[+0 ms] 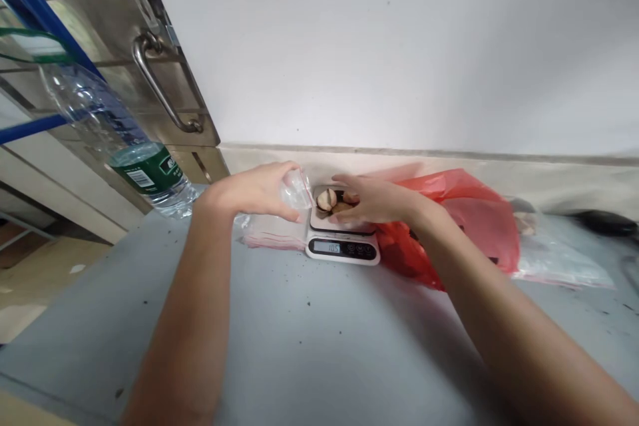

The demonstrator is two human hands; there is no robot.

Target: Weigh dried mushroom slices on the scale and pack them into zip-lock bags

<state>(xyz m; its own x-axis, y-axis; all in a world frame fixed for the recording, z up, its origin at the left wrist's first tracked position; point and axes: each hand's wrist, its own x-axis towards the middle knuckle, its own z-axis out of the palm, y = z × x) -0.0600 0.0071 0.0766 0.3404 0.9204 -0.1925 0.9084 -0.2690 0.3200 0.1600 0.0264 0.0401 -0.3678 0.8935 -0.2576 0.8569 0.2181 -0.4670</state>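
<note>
My left hand grips a small clear zip bag between thumb and fingers, its mouth turned towards the scale. A white digital scale with a lit display, reading about 10.5, stands against the wall base. On its dark weighing surface lie several pale brown pieces that look like dried mushrooms. Over the right side of the scale reaches my right hand, thumb and fingers spread around some of those pieces. Its palm side is hidden, and no lifted piece shows.
A red plastic bag sits right of the scale, with clear bags beyond it. Flat clear zip bags lie at left. A large water bottle stands at the grey table's left end. Behind rises a white wall.
</note>
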